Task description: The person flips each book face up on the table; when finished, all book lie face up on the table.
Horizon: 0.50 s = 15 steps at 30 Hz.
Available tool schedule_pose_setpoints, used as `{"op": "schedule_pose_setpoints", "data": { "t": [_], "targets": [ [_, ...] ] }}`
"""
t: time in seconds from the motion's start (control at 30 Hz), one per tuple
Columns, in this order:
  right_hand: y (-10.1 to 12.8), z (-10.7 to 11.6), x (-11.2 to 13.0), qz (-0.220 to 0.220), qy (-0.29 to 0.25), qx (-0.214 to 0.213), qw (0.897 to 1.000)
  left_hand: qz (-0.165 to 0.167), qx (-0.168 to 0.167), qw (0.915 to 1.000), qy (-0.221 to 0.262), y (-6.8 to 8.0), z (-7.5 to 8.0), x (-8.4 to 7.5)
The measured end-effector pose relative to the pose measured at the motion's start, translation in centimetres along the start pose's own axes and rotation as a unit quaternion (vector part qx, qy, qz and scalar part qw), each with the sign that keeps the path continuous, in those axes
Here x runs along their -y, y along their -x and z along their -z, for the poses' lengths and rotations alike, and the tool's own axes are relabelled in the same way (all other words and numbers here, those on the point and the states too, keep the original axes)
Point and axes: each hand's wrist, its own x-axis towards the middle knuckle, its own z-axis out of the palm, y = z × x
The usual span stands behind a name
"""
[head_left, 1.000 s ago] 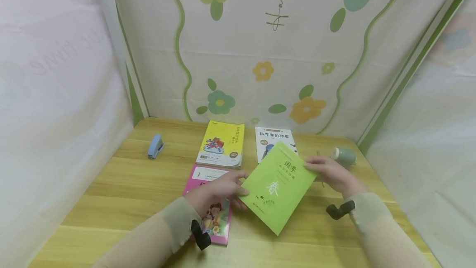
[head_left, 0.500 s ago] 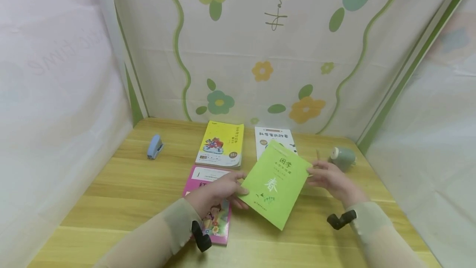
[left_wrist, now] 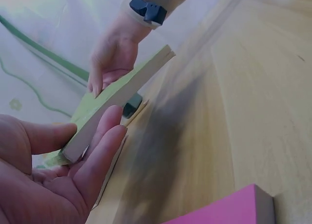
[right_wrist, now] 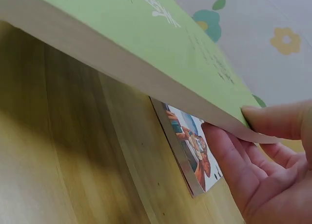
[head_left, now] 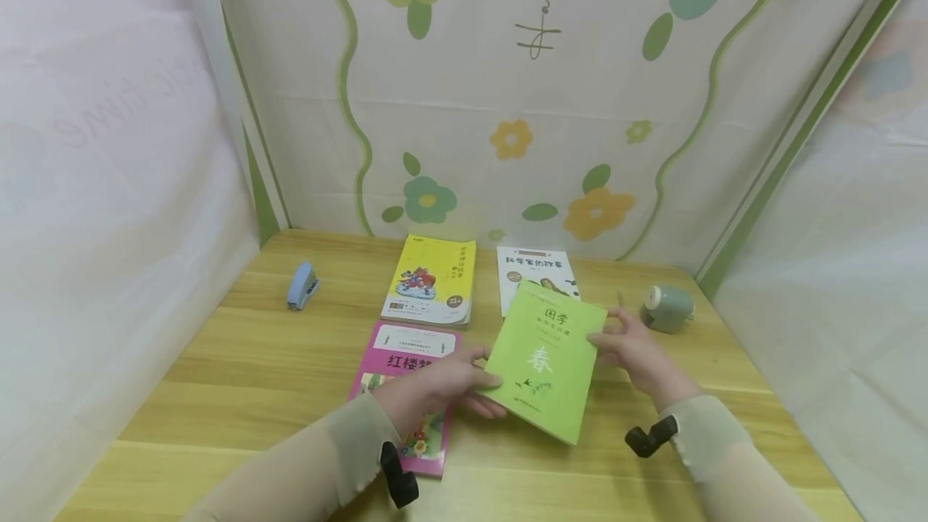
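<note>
A light green book hangs a little above the wooden table, held between both hands. My left hand pinches its left edge, thumb on the cover and fingers beneath, as the left wrist view shows on the green book with my left hand. My right hand grips the right edge. In the right wrist view the green book is pinched by my right hand, thumb on top.
A pink book lies under my left forearm. A yellow book and a white book lie further back. A blue stapler sits at the left, a grey-green pencil sharpener at the right. Cloth walls close in the table.
The green book has turned from a diagonal tilt to nearly square with the table and come slightly nearer. Both hands kept their hold; the right hand moved in and down.
</note>
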Motion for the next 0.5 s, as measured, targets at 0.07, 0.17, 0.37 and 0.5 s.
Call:
{"op": "schedule_pose_setpoints", "data": {
  "t": [0.07, 0.17, 0.37, 0.5],
  "targets": [
    [-0.1, 0.1, 0.0, -0.002, 0.009, -0.006, 1.0, 0.004, 0.007, 1.0, -0.001, 0.0, -0.1, 0.1],
    [-0.3, 0.2, -0.1, -0.008, 0.02, -0.009, 1.0, 0.011, 0.018, 0.9994, -0.028, 0.2, -0.2, 0.2],
    [-0.6, 0.3, -0.6, -0.018, 0.041, -0.009, 0.999, 0.038, 0.044, 0.9931, -0.101, 1.1, -0.3, 0.1],
    [-0.8, 0.1, -0.8, -0.026, 0.06, 0.007, 0.998, 0.062, 0.062, 0.9872, -0.133, 1.6, -0.6, 0.2]
  ]
}}
